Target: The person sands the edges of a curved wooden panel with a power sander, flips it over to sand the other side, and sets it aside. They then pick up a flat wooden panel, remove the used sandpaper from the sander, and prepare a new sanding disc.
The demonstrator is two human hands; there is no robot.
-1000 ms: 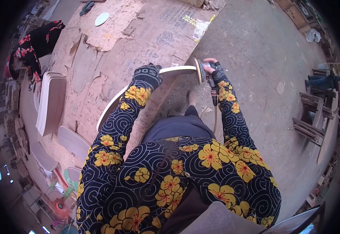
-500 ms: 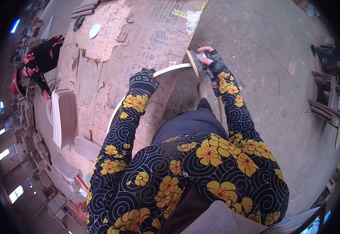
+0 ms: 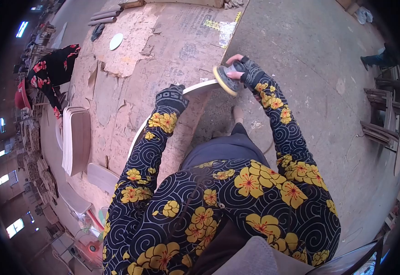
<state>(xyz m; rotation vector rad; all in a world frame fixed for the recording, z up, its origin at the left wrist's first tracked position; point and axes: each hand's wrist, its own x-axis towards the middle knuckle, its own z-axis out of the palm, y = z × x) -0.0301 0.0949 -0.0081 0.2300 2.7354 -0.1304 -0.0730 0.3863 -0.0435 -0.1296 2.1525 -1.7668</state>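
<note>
My left hand (image 3: 171,99), in a dark fingerless glove with lettering, is closed on a thin curved wooden panel (image 3: 202,87) standing edge up over the workbench. The panel's pale narrow edge curves past my hand, and my left forearm hides part of it. In my right hand (image 3: 246,72), also gloved, is a round disc sander (image 3: 225,81) with a yellowish pad rim. The tilted pad is at the panel's far right end and seems to touch it. My palm and fingers cover much of the sander's body.
Torn cardboard (image 3: 172,55) covers the workbench. A stack of curved panels (image 3: 75,140) stands at left, near another person (image 3: 53,71) in a floral top. A white disc (image 3: 116,41) and dark tubes (image 3: 104,18) lie farther back. Wooden frames (image 3: 383,110) stand at right.
The sander has tipped, its pad turning from nearly upright to a slant, and moved slightly left and down at the panel's end. My left hand keeps its hold.
</note>
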